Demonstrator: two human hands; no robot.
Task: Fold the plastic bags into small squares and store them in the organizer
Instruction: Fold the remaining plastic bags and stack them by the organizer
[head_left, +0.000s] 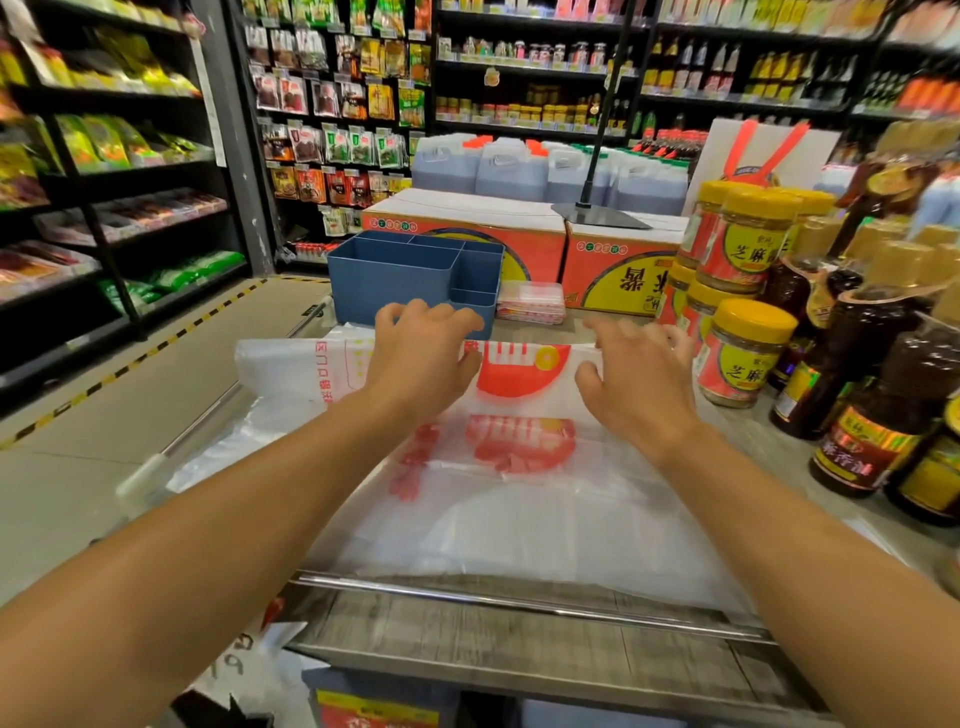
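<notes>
Currently:
- Plastic bag (519, 483) lies spread flat on the table (519, 639), just in front of the blue organizer (410, 275). White, red print; its far edge looks folded over towards me.
- My left hand (421, 358) rests palm down on the bag's far edge, right in front of the organizer. Fingers spread and only lightly bent, pressing rather than gripping.
- My right hand (636, 374) is on the same far edge, further right of the organizer. Fingers slightly curled, tips blurred, so I can't tell whether it pinches the plastic or just presses it.
- Organizer stands upright at the far side of the table; several compartments, and no bags show in the ones I can see into.
- Small stack of folded red-and-white bags (531, 302) sits just right of the organizer, touching or nearly so.
- Yellow-lidded jars (743, 353) and dark bottles (872, 400) stand well right of the organizer.
- Red cartons (467, 234) are behind it.
</notes>
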